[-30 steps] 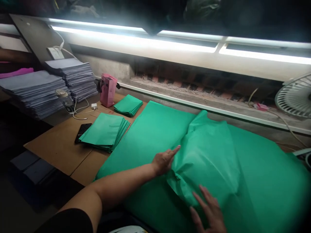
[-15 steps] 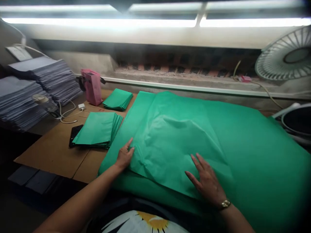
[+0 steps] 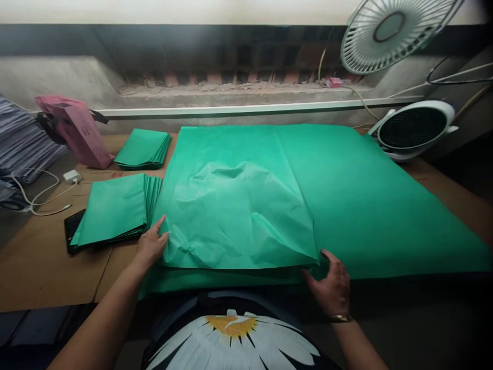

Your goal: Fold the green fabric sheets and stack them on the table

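A thin, wrinkled green sheet [image 3: 234,210] lies over a larger smooth green sheet [image 3: 365,205] that covers much of the table. At the thin sheet's left edge is my left hand [image 3: 152,244], its index finger stretched out and thumb apart. My right hand [image 3: 331,282] is by the sheet's near right corner, fingers curved and thumb spread away from them. Neither hand visibly grips the material. Left of the sheets, a stack of folded green pieces [image 3: 115,208] rests partly on a black object [image 3: 72,231], with a smaller green stack [image 3: 143,148] behind it.
A pink bag [image 3: 82,131] and a white charger with cable [image 3: 72,177] are on the cardboard-covered table [image 3: 50,272]. Piled grey sheets [image 3: 25,139] stand far left. A white fan [image 3: 389,31] hangs at upper right, above a round black-and-white device [image 3: 416,126].
The camera view has turned right and downward. My right hand has gone from lying spread over the thin sheet to its near right corner. My left hand stays at the left edge.
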Available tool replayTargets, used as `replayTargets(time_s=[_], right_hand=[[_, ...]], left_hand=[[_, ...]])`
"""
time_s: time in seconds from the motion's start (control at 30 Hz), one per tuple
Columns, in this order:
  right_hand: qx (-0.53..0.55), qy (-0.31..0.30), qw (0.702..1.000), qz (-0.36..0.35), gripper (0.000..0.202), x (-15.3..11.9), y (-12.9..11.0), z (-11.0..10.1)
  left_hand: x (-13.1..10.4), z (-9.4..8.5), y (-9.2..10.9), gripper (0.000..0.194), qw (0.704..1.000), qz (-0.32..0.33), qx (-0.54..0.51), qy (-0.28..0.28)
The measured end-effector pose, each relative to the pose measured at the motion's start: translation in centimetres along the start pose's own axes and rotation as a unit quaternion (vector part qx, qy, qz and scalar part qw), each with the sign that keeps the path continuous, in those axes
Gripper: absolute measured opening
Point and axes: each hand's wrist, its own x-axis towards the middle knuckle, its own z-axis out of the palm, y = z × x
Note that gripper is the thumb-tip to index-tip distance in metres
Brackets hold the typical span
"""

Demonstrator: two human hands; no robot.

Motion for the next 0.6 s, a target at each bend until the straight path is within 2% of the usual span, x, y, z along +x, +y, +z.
replayTargets(time_s=[0.13, 0.23, 0.3, 0.37, 0.43, 0.53, 0.6], right_hand=[[-0.002, 0.039, 0.999, -0.011, 0.031, 1.3, -1.7, 1.1], [0.028, 0.043, 0.999, -0.012, 0.013, 1.9, -0.5, 0.4], [0.042, 0.058, 0.996, 0.054, 0.012, 1.7, 1.2, -0.2], [0.028, 0.071, 0.983, 0.168, 0.016, 1.3, 3.0, -0.6], [0.012, 0.057, 0.964, 0.259, 0.020, 0.6, 4.3, -0.4], [0.021, 0.020, 0.955, 0.295, 0.028, -0.2, 4.8, 0.4], [0.029, 0.016, 0.960, 0.277, 0.037, -0.6, 4.4, 0.8]], left_hand=[[0.6, -0.4, 0.3, 0.059, 0.998, 0.014, 0.053, -0.029], [0.8, -0.1, 0.0, 0.056, 0.999, 0.012, 0.040, -0.032], [0.9, 0.2, -0.3, 0.056, 1.000, 0.012, 0.020, -0.017], [1.0, 0.4, -0.6, 0.056, 1.000, 0.016, 0.009, -0.009], [1.2, 0.6, -0.8, 0.056, 1.000, 0.019, 0.003, -0.007], [1.2, 0.6, -1.2, 0.057, 1.000, 0.022, -0.014, 0.001], [1.1, 0.6, -1.6, 0.058, 0.999, 0.030, -0.037, -0.004]])
